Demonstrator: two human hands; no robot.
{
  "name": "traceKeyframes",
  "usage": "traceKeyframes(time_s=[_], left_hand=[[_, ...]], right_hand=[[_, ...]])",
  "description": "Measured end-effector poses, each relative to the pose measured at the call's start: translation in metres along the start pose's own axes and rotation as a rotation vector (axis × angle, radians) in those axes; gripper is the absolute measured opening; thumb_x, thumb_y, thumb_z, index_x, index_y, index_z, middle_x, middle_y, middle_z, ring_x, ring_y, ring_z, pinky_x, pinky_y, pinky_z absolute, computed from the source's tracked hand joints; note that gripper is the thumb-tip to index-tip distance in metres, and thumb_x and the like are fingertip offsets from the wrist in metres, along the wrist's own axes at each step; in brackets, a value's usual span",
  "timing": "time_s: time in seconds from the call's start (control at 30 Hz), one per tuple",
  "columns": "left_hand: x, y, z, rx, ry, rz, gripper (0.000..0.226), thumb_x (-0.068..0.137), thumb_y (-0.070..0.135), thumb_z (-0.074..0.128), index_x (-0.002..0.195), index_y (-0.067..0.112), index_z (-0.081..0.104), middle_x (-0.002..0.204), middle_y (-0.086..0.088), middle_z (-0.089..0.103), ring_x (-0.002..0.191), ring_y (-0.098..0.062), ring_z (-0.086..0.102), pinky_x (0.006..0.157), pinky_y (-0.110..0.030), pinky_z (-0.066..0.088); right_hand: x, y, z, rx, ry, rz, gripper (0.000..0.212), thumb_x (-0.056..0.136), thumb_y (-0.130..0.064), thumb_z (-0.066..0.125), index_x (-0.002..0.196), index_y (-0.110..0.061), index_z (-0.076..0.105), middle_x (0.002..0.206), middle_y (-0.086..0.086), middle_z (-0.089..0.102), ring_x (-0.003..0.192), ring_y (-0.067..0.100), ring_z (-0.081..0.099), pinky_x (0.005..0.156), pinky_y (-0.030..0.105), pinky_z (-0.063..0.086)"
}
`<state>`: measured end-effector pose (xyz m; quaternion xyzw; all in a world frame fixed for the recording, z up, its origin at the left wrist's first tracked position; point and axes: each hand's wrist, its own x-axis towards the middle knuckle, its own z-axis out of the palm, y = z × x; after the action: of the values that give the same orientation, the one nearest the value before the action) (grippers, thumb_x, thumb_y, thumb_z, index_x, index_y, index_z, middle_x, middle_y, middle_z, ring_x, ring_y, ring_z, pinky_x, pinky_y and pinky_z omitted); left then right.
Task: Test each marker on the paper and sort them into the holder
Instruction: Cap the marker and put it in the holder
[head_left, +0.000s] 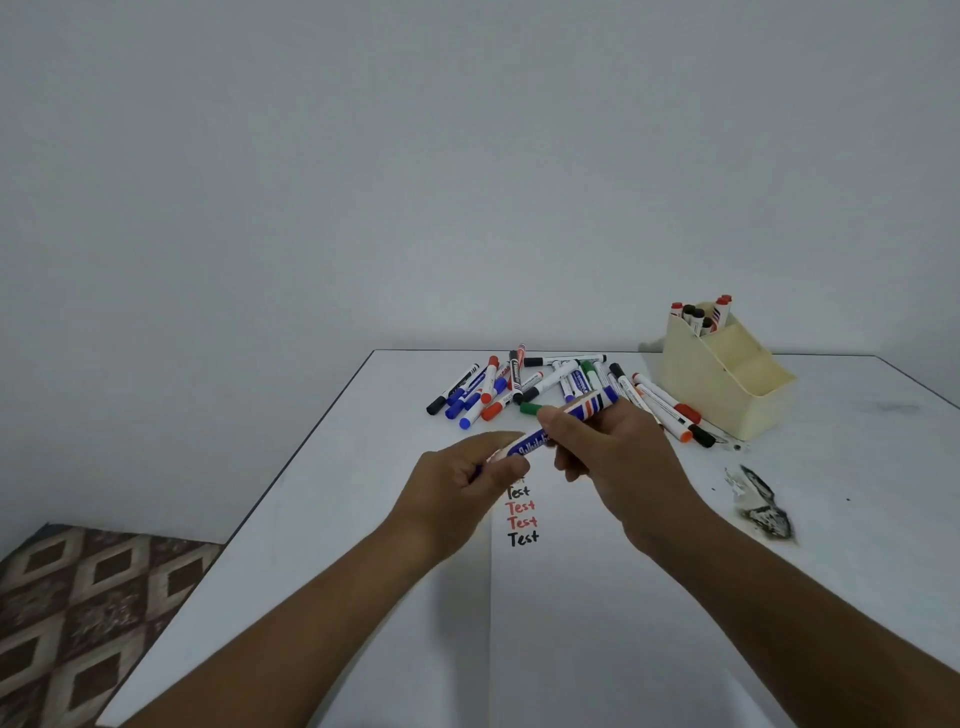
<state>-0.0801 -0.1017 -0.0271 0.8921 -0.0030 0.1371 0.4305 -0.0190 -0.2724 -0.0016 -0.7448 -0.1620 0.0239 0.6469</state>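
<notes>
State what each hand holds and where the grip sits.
Both hold one blue marker: right hand grips its middle, left hand pinches its near end.

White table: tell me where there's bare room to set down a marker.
Free: the white table left of the left hand, and the white paper below the written words. Crowded: the loose marker pile beside the cream holder.

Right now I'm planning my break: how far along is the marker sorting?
Early on. Several markers stand in the holder, and a few "Test" lines mark the paper. Both hands, left and right, grip a blue marker. A large pile remains untested.
</notes>
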Motion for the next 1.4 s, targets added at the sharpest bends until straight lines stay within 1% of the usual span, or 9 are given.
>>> traceKeyframes(time_s=[0.07, 0.17, 0.33, 0.47, 0.7, 1.03, 1.17, 1.3, 1.4], left_hand=[[-0.002, -0.002, -0.002, -0.043, -0.017, -0.071, 0.058, 0.084, 0.070, 0.055, 0.135, 0.045, 0.041, 0.102, 0.001, 0.066, 0.088, -0.020, 0.064, 0.070, -0.024, 0.054], [-0.004, -0.008, -0.003, -0.080, 0.014, -0.164, 0.032, 0.098, 0.031, 0.057, 0.121, 0.034, 0.034, 0.106, 0.004, 0.061, 0.099, -0.013, 0.059, 0.075, -0.013, 0.048], [-0.008, -0.013, -0.011, 0.031, 0.040, -0.117, 0.019, 0.098, 0.019, 0.059, 0.112, 0.032, 0.060, 0.110, 0.019, 0.066, 0.093, -0.001, 0.061, 0.071, -0.009, 0.046], [-0.011, -0.009, -0.011, 0.010, 0.117, -0.020, 0.031, 0.093, 0.012, 0.065, 0.116, 0.034, 0.068, 0.101, 0.020, 0.064, 0.077, 0.004, 0.061, 0.069, -0.007, 0.046], [-0.014, -0.006, -0.010, 0.119, 0.124, 0.056, 0.033, 0.094, 0.016, 0.064, 0.122, 0.033, 0.068, 0.098, 0.025, 0.062, 0.084, 0.009, 0.057, 0.076, -0.007, 0.043], [-0.011, 0.005, -0.007, 0.269, 0.041, 0.021, 0.031, 0.099, 0.012, 0.055, 0.128, 0.021, 0.065, 0.111, 0.003, 0.066, 0.088, -0.010, 0.054, 0.078, -0.009, 0.042], [-0.014, 0.003, -0.002, 0.260, 0.057, -0.014, 0.028, 0.099, 0.013, 0.055, 0.124, 0.021, 0.066, 0.111, 0.003, 0.067, 0.087, -0.011, 0.054, 0.075, -0.007, 0.041], [-0.023, -0.003, 0.000, 0.251, 0.026, -0.002, 0.030, 0.099, 0.018, 0.058, 0.127, 0.025, 0.066, 0.115, 0.006, 0.068, 0.094, -0.009, 0.057, 0.082, -0.009, 0.042], [-0.024, -0.008, -0.002, 0.246, -0.056, 0.004, 0.044, 0.093, 0.033, 0.065, 0.136, 0.037, 0.053, 0.116, 0.017, 0.062, 0.093, -0.002, 0.055, 0.081, -0.009, 0.042]], right_hand=[[0.003, -0.002, -0.005, 0.064, 0.006, -0.011, 0.023, 0.092, -0.037, 0.067, 0.093, -0.014, 0.071, 0.080, 0.002, 0.076, 0.076, 0.018, 0.074, 0.085, 0.046, 0.061], [0.012, -0.005, -0.023, 0.056, 0.063, -0.109, 0.021, 0.091, -0.031, 0.071, 0.096, -0.010, 0.071, 0.087, 0.004, 0.077, 0.085, 0.023, 0.074, 0.088, 0.048, 0.060], [0.017, 0.004, -0.040, -0.681, -0.047, -0.610, 0.025, 0.092, -0.040, 0.069, 0.098, -0.016, 0.073, 0.074, -0.001, 0.070, 0.065, 0.020, 0.063, 0.058, 0.025, 0.045], [0.019, 0.018, -0.034, -1.191, -0.124, -1.013, 0.027, 0.094, -0.047, 0.064, 0.095, -0.022, 0.075, 0.062, -0.004, 0.062, 0.049, 0.015, 0.054, 0.051, 0.027, 0.045], [0.018, 0.031, -0.021, -1.284, -0.115, -1.031, 0.030, 0.080, -0.042, 0.076, 0.097, -0.017, 0.073, 0.058, -0.001, 0.055, 0.043, 0.013, 0.044, 0.050, 0.031, 0.045], [0.011, 0.033, -0.012, -1.356, -0.158, -0.980, 0.039, 0.067, -0.041, 0.091, 0.092, -0.017, 0.074, 0.055, -0.002, 0.056, 0.044, 0.011, 0.035, 0.060, 0.036, 0.036], [0.012, 0.031, -0.009, -1.412, -0.186, -0.961, 0.033, 0.080, -0.042, 0.081, 0.104, -0.020, 0.073, 0.064, -0.003, 0.061, 0.051, 0.014, 0.044, 0.070, 0.038, 0.028], [0.008, 0.023, -0.012, -1.430, -0.307, -0.850, 0.035, 0.094, -0.046, 0.063, 0.121, -0.023, 0.065, 0.089, -0.002, 0.071, 0.073, 0.019, 0.062, 0.086, 0.044, 0.037], [0.007, 0.025, -0.019, -1.401, -0.220, -0.930, 0.030, 0.075, -0.044, 0.084, 0.097, -0.026, 0.075, 0.072, -0.006, 0.070, 0.066, 0.019, 0.064, 0.079, 0.049, 0.046]])
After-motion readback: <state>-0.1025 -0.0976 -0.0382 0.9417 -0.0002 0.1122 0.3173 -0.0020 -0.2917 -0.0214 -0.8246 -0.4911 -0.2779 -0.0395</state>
